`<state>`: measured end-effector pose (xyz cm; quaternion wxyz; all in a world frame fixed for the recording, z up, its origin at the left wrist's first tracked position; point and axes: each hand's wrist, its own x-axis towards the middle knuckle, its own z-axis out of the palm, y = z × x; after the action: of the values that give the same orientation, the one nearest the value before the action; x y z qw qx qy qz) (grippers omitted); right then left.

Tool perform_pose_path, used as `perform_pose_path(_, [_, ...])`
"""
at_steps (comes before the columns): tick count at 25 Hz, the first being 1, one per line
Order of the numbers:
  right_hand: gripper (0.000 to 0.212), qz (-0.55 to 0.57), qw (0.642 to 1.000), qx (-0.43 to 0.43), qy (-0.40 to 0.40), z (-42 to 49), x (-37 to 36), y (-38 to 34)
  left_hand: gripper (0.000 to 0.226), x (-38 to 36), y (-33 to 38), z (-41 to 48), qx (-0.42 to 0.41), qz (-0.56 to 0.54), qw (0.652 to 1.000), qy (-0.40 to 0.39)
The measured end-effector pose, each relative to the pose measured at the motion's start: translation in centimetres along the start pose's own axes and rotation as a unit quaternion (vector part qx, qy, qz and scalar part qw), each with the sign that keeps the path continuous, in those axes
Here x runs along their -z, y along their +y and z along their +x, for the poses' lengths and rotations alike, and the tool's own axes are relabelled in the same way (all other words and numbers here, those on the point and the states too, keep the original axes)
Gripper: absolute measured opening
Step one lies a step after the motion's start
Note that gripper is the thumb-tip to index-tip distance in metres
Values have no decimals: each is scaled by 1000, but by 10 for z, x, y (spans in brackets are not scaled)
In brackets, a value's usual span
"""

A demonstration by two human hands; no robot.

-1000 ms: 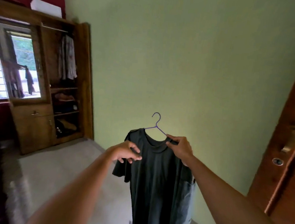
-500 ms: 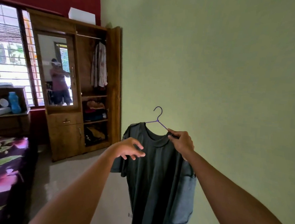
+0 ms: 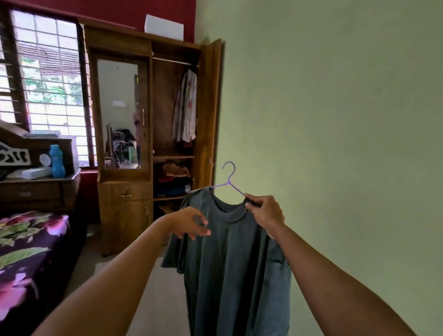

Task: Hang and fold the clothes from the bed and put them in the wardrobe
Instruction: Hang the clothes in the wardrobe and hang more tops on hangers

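Nearest, right hand (image 3: 264, 215), fingers clamped on purple wire hanger (image 3: 229, 183) at collar of dark grey T-shirt (image 3: 228, 274) hanging long-axis vertical; left hand (image 3: 188, 225) at its shoulder, blurred, grip undetermined; wardrobe rail (image 3: 171, 61) well apart, eleven o'clock from the hook.

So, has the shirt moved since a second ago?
Yes. The grey shirt has swung left toward the wardrobe: it now overlaps its open side instead of hanging clear to its right.
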<state>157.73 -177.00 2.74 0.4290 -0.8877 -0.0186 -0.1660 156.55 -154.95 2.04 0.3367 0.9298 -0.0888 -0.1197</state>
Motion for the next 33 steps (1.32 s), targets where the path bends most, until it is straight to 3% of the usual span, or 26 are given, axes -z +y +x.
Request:
perform_pose_path(15, [29, -13, 996, 64, -66, 356, -193, 0, 41, 163, -107, 325, 53, 2, 998, 34])
perform_pose_path(19, [29, -11, 996, 66, -54, 466, -240, -25, 42, 243, -132, 417, 49, -5, 996, 70])
perform_pose_path(23, [28, -13, 997, 67, -44, 551, -279, -41, 41, 288, -156, 489, 56, 9, 997, 47])
perform_pose_path(33, [25, -33, 990, 141, 4, 840, -369, -113, 40, 473, -193, 705, 18, 39, 994, 96])
